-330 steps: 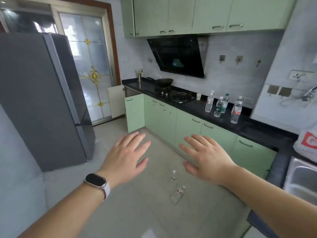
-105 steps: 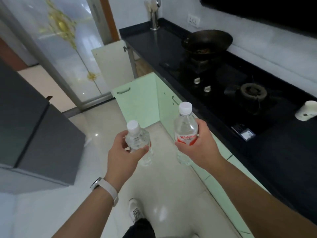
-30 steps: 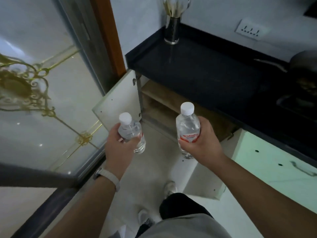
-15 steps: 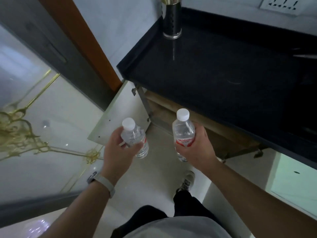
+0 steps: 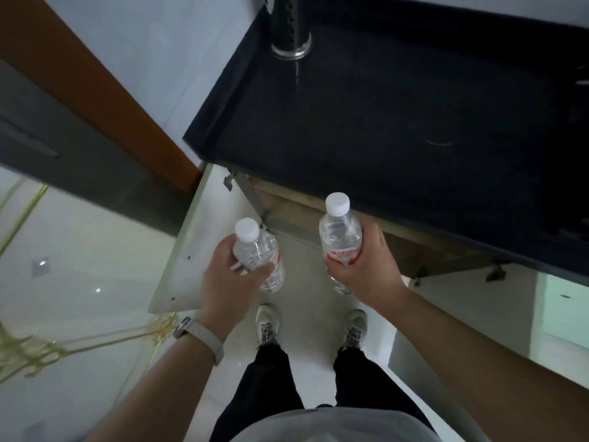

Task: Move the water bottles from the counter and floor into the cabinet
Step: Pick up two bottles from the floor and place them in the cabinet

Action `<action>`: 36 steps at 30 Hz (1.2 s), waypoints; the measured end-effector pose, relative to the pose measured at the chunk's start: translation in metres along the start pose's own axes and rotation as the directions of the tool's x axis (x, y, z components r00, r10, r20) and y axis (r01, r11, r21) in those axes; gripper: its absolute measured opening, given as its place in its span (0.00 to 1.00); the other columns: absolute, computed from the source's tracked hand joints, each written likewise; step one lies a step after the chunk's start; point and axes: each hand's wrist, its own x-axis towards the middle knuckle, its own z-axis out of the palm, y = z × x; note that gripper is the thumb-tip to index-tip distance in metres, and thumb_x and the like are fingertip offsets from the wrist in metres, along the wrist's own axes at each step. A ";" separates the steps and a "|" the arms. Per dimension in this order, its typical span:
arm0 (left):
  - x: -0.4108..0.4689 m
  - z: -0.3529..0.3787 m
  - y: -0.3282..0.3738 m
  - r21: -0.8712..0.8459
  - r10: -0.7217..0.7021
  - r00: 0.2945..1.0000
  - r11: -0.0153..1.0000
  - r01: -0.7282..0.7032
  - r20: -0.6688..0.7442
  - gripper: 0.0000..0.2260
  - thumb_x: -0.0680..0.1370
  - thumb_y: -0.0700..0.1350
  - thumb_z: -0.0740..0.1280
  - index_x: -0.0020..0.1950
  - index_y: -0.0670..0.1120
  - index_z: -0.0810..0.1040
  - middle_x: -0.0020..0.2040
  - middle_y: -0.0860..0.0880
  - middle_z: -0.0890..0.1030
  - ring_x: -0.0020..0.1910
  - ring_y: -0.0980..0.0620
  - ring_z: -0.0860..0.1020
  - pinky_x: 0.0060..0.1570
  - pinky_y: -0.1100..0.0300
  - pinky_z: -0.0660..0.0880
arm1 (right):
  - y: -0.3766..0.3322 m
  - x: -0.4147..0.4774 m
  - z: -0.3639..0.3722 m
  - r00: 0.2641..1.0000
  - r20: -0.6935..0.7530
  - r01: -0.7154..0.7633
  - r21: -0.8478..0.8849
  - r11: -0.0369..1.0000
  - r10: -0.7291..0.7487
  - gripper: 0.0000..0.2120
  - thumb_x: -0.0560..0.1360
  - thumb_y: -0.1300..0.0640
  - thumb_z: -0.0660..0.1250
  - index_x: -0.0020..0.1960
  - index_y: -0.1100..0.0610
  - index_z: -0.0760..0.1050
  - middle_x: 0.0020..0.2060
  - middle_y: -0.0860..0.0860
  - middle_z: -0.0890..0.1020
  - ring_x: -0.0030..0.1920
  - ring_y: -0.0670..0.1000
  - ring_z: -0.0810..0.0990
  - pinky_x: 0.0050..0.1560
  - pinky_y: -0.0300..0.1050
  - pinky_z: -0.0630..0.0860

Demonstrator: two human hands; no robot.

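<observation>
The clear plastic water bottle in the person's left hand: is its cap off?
No, a white cap sits on the clear plastic water bottle gripped by the left hand.

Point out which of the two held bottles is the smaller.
The bottle in the left hand: shorter and slimmer than the red-labelled bottle in the right hand.

- Grips the smaller bottle [image 5: 258,250] in the left hand [image 5: 228,277], with fingers and thumb curled round its body.
- Clasps the taller bottle [image 5: 341,234] in the right hand [image 5: 366,267], with fingers wrapped round the label.
- Holds both hands side by side, apart, in front of the torso.
- Reaches both forearms forward from the lower corners.
</observation>
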 end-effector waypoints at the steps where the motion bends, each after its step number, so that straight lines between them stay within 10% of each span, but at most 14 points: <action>1: 0.009 -0.002 -0.006 -0.001 -0.010 1.000 1.000 0.010 0.025 0.28 0.69 0.43 0.81 0.66 0.51 0.77 0.57 0.54 0.84 0.54 0.58 0.82 0.46 0.71 0.77 | 0.000 0.002 0.008 1.000 -0.005 -0.022 -0.018 1.000 0.022 0.34 0.63 0.49 0.79 0.63 0.48 0.65 0.52 0.42 0.71 0.51 0.45 0.75 0.49 0.46 0.77; 10: 0.077 0.022 -0.070 -0.043 -0.072 0.991 0.996 0.078 0.109 0.30 0.67 0.45 0.81 0.67 0.55 0.76 0.55 0.60 0.84 0.53 0.60 0.82 0.59 0.52 0.80 | 0.041 0.023 0.080 0.990 -0.034 -0.135 -0.038 0.990 0.134 0.36 0.62 0.45 0.78 0.64 0.45 0.63 0.54 0.42 0.71 0.52 0.46 0.77 0.52 0.53 0.79; 19: 0.147 0.124 -0.178 -0.150 -0.025 0.995 0.988 0.039 0.095 0.33 0.62 0.49 0.82 0.65 0.55 0.78 0.54 0.59 0.85 0.53 0.59 0.84 0.59 0.50 0.80 | 0.159 0.086 0.137 0.989 -0.079 -0.126 0.015 0.992 0.127 0.34 0.62 0.48 0.80 0.60 0.43 0.63 0.53 0.44 0.75 0.48 0.44 0.79 0.46 0.44 0.81; 29: 0.244 0.215 -0.283 -0.177 0.148 0.988 0.974 -0.139 0.040 0.24 0.65 0.39 0.83 0.54 0.59 0.79 0.47 0.64 0.85 0.46 0.65 0.83 0.44 0.70 0.76 | 0.273 0.179 0.212 0.987 -0.149 0.071 0.106 0.992 -0.055 0.34 0.57 0.41 0.77 0.54 0.25 0.62 0.53 0.39 0.77 0.52 0.42 0.79 0.52 0.44 0.79; 36: 0.293 0.222 -0.298 -0.209 0.279 0.960 0.941 -0.268 0.026 0.25 0.63 0.46 0.84 0.57 0.59 0.81 0.50 0.60 0.86 0.49 0.59 0.84 0.50 0.59 0.80 | 0.289 0.221 0.240 0.969 -0.183 0.187 0.094 0.978 -0.168 0.35 0.58 0.42 0.78 0.55 0.25 0.60 0.53 0.36 0.76 0.52 0.38 0.78 0.49 0.39 0.77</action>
